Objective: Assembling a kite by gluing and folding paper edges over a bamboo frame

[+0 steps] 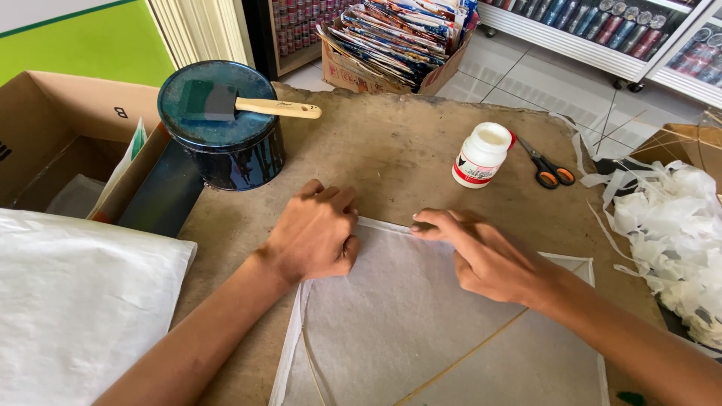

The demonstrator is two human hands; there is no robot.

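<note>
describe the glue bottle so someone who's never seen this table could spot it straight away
Start at the brown worktable and look past the right hand toward the far edge. The glue bottle stands upright there, just left of the orange-handled scissors. It is the only small white plastic bottle, with a red band and its cap off.

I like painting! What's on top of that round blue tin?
A foam brush with a wooden handle lies across the tin lid. The lid is shut, so what's inside is hidden.
</note>
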